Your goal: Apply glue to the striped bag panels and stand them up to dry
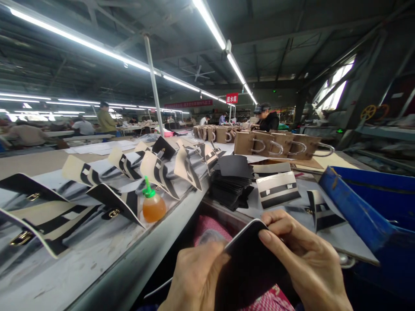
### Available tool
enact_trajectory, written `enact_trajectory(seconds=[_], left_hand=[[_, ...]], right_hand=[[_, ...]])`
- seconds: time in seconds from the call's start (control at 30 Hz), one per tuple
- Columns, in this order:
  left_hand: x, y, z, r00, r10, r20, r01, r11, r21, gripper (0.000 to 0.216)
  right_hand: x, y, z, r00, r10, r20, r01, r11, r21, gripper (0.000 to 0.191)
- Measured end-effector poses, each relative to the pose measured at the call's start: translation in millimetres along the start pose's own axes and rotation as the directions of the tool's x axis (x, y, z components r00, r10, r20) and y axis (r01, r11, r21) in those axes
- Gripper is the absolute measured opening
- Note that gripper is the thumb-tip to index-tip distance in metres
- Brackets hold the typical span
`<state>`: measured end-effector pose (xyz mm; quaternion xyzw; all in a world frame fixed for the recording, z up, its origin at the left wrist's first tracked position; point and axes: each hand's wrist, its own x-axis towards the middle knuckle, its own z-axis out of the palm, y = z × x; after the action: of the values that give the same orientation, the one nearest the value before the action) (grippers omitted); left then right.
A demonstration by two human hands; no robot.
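Observation:
A black bag flap piece [249, 268] with a pale edge is held up close to me, its rounded corner pointing away. My left hand [196, 274], slightly blurred, pinches its left edge. My right hand [303, 250] grips the corner, thumb on the black face and fingers behind. Just beyond my hands stands a stack of black pieces [231, 179]. A cream piece with black bands [279, 190] leans beside that stack. On the left table sits a squeeze bottle [154, 207] of amber liquid with a green nozzle.
Several bent cream-and-black flaps [158, 170], some with gold clasps, spread over the left table [106, 276]. A blue bin [366, 216] stands at right. Brown bags with wrapped handles [275, 144] line the back. Other people [106, 119] are farther off.

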<state>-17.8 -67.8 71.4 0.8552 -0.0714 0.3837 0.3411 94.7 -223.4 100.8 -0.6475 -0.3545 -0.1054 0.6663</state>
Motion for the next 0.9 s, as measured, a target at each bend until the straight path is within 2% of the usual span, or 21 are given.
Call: enact_trajectory(seconds=[0.07, 0.13, 0.2, 0.27, 0.37, 0.43, 0.63, 0.7, 0.73, 0.77, 0.83, 0.9], left_hand=[[3, 0, 1, 1.000, 0.000, 0.005, -0.001, 0.998, 0.055, 0.023], [7, 0, 4, 0.999, 0.053, -0.012, -0.051, 0.986, 0.158, 0.014], [12, 2, 10, 0.993, 0.111, -0.034, -0.099, 0.963, 0.252, 0.025], [16, 5, 16, 0.987, 0.140, -0.079, -0.111, 0.949, 0.294, 0.025], [20, 9, 20, 0.982, 0.124, -0.139, -0.088, 0.967, 0.241, 0.014], [21, 11, 19, 0.987, 0.096, -0.131, -0.075, 0.984, 0.160, 0.015], [22, 10, 15, 0.985, 0.125, -0.121, -0.113, 0.989, 0.097, 0.016], [21, 10, 17, 0.990, 0.123, -0.073, -0.120, 0.992, 0.040, 0.015], [21, 10, 18, 0.991, 0.123, -0.045, -0.122, 0.992, 0.012, 0.015], [21, 10, 18, 0.993, 0.118, -0.017, -0.118, 0.993, -0.017, 0.017], [22, 10, 16, 0.996, 0.079, 0.043, -0.076, 0.995, -0.063, 0.022], [26, 8, 10, 0.993, 0.005, 0.121, 0.009, 0.993, -0.115, 0.027]], right_hand=[[-1, 1, 1, 1.000, -0.006, -0.028, 0.005, 1.000, -0.018, 0.024], [-2, 2, 3, 0.998, -0.033, -0.048, 0.031, 0.999, -0.043, 0.023], [-4, 1, 4, 0.995, -0.083, -0.056, 0.078, 0.994, -0.082, 0.023], [-6, 0, 4, 0.989, -0.135, -0.061, 0.126, 0.984, -0.124, 0.021], [-7, 1, 4, 0.985, -0.162, -0.065, 0.152, 0.979, -0.137, 0.019], [-5, 4, 4, 0.987, -0.159, -0.029, 0.154, 0.982, -0.112, 0.020], [1, 11, 3, 1.000, -0.019, 0.005, 0.018, 0.988, 0.151, 0.024], [5, 6, -1, 0.993, -0.030, 0.115, 0.022, 0.997, 0.070, 0.020], [7, 2, -4, 0.980, -0.039, 0.194, 0.042, 0.999, -0.012, 0.014], [10, -2, -9, 0.960, -0.032, 0.278, 0.059, 0.994, -0.091, 0.016], [17, -9, -18, 0.903, 0.058, 0.425, 0.016, 0.986, -0.169, 0.041], [25, -12, -27, 0.848, 0.189, 0.496, -0.154, 0.982, -0.112, 0.052]])
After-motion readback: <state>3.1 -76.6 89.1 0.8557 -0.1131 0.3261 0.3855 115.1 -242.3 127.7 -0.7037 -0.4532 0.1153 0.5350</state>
